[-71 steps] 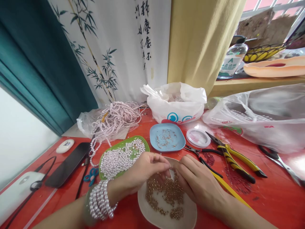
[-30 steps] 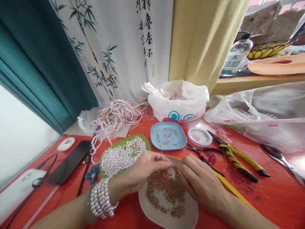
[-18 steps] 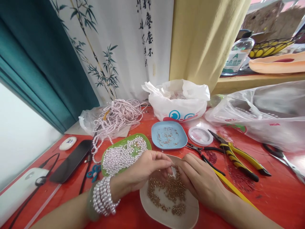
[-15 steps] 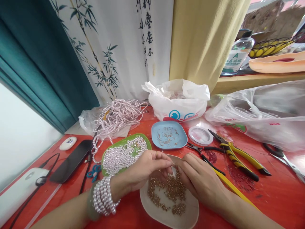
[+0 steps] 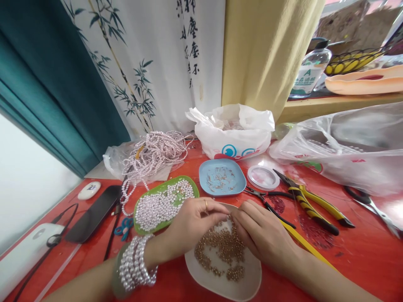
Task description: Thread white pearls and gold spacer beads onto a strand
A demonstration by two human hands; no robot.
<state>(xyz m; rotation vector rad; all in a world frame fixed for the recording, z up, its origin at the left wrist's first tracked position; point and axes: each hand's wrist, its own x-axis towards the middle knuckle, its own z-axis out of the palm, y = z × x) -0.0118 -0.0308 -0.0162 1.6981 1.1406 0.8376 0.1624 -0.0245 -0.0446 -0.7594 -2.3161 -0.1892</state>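
Left hand (image 5: 192,224) pinches, contents unclear; right hand (image 5: 261,228), grip hidden. Best worked low over cream rounded dish's (image 5: 250,274) far edge.

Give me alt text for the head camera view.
A person's left hand and right hand nearly meet over a pale dish of gold beads on a red table. A green tray of pearly beads and a blue tray sit beyond; yellow-and-black pliers lie to the right.

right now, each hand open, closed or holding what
Left hand: pinched closed; anything held is too small to tell.
Right hand: curled closed; anything held is hidden.
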